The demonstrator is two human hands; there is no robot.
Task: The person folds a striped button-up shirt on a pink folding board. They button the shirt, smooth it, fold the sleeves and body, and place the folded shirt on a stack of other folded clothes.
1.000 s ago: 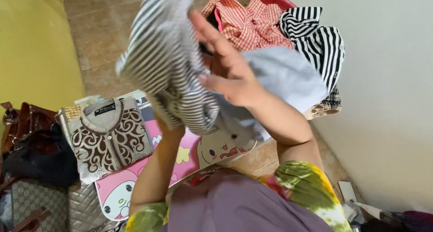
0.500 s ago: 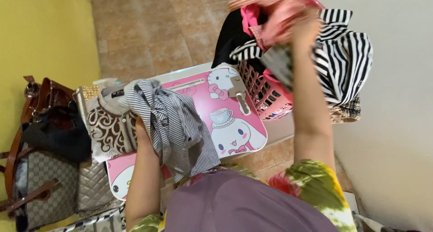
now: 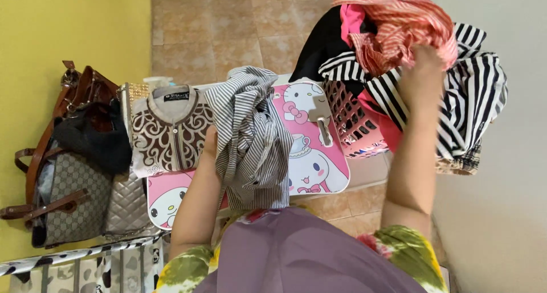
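Note:
My left hand (image 3: 209, 146) grips a crumpled grey-and-white striped shirt (image 3: 250, 133) that lies bunched on a small pink cartoon-printed table (image 3: 313, 156). Left of it on the table lies a folded brown-and-cream patterned top (image 3: 168, 130). My right hand (image 3: 420, 70) reaches into the clothes heaped in a pink plastic laundry basket (image 3: 356, 125), its fingers in a red-and-white striped garment (image 3: 399, 22) above a black-and-white striped garment (image 3: 467, 93). What the fingers hold is hidden by the cloth.
Several handbags (image 3: 68, 156) lean against the yellow wall (image 3: 51, 36) at left. A white wall (image 3: 513, 173) stands close on the right. Brown floor tiles (image 3: 228, 25) lie beyond the table. A black-and-white patterned cloth (image 3: 74, 264) shows at the bottom left.
The striped shirt came down from in front of my face onto the table in my left hand. My right hand let go of it and reached over to the basket's clothes.

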